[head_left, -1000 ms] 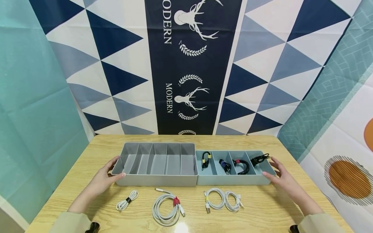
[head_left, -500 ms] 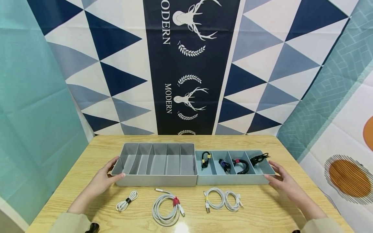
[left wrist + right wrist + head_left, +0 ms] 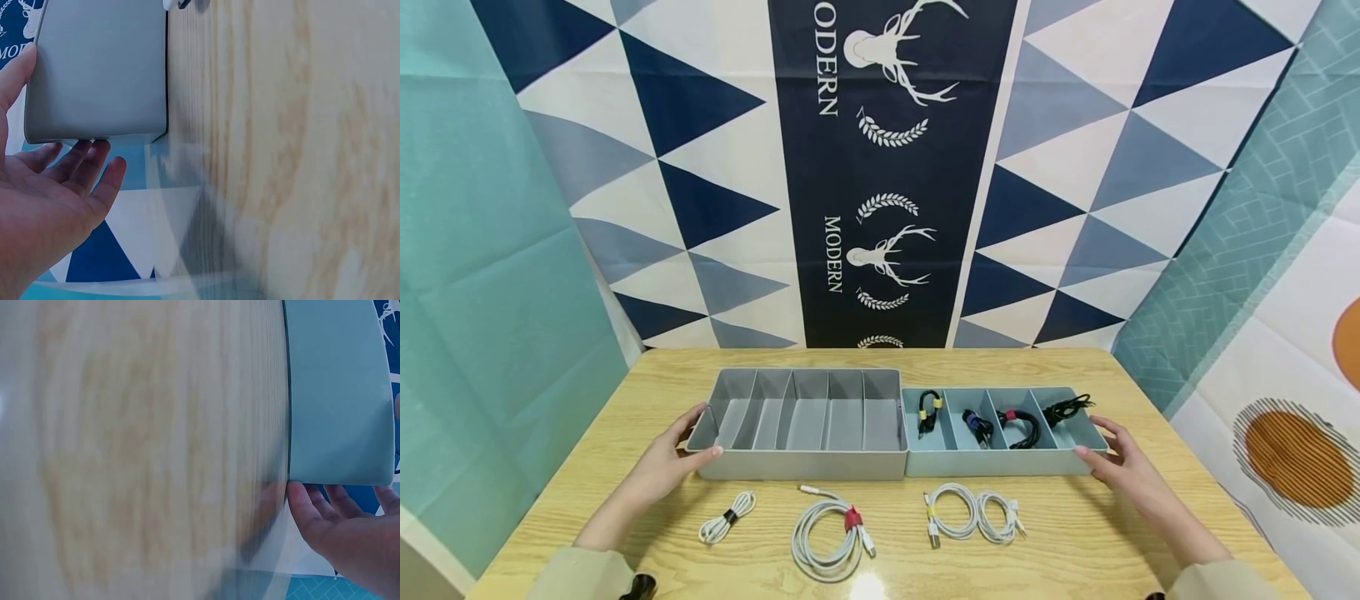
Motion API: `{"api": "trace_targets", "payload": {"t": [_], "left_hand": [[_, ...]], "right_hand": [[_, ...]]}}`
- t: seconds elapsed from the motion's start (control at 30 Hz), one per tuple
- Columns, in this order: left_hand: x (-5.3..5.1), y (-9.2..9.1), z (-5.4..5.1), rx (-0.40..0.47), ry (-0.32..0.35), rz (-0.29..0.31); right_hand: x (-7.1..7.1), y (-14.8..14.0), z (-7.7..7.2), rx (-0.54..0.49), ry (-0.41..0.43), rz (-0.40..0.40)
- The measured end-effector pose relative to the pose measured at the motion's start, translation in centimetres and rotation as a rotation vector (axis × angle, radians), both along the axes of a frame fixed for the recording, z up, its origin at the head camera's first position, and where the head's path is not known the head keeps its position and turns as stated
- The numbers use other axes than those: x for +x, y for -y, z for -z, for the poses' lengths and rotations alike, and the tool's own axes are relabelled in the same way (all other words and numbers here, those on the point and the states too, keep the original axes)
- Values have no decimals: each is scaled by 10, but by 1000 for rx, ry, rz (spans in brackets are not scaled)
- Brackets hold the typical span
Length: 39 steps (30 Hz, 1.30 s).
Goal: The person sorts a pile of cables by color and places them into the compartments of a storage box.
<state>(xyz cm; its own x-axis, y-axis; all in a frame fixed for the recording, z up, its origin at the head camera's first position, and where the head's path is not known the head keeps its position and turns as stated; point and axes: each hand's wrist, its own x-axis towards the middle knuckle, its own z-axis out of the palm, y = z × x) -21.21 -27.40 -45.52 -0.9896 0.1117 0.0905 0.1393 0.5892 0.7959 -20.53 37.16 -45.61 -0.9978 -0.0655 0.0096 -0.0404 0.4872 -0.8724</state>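
Observation:
The grey divided box (image 3: 805,464) and the light-blue divided box (image 3: 1000,463) stand end to end, touching. My left hand (image 3: 662,467) rests at the grey box's left end, thumb on its front corner; in the left wrist view the left hand's (image 3: 56,206) relaxed fingertips touch the end wall of the grey box (image 3: 100,75). At the blue box's right end is my right hand (image 3: 1131,475), thumb at the front rim. The right wrist view shows the right hand's (image 3: 350,537) fingertips against the end of the blue box (image 3: 337,394). Black cables (image 3: 979,427) lie in the blue compartments.
In front of the boxes on the wooden table (image 3: 700,575) lie a small white cable with a black tie (image 3: 727,517), a larger coil with a red tie (image 3: 827,537), and a white double-looped cable (image 3: 957,508). A patterned cloth (image 3: 880,167) hangs behind.
My right hand has shifted very slightly at the blue box's end. My left hand, both boxes and the cables look unmoved.

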Motion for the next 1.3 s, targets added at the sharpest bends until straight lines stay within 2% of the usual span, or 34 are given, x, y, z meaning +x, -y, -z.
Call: {"api": "trace_targets", "payload": {"t": [0.37,0.53,0.7,0.9,1.13,1.3], "left_hand": [[1,0,4,42,0,3],[2,0,3,25,-2,-9],[4,-2,-3,-22,-30,-15],[8,-3,-14,-12,-54,7],[17,-4,-24,-71,-52,-32],[30,-6,-20,-126,-57,-62]], "right_hand": [[-4,1,0,59,9,40],[-4,4,0,64,19,52],[-3,6,0,66,28,59],[-3,4,-2,63,44,52],[-5,4,-5,38,45,36],[-6,3,-2,29,41,36]]}}
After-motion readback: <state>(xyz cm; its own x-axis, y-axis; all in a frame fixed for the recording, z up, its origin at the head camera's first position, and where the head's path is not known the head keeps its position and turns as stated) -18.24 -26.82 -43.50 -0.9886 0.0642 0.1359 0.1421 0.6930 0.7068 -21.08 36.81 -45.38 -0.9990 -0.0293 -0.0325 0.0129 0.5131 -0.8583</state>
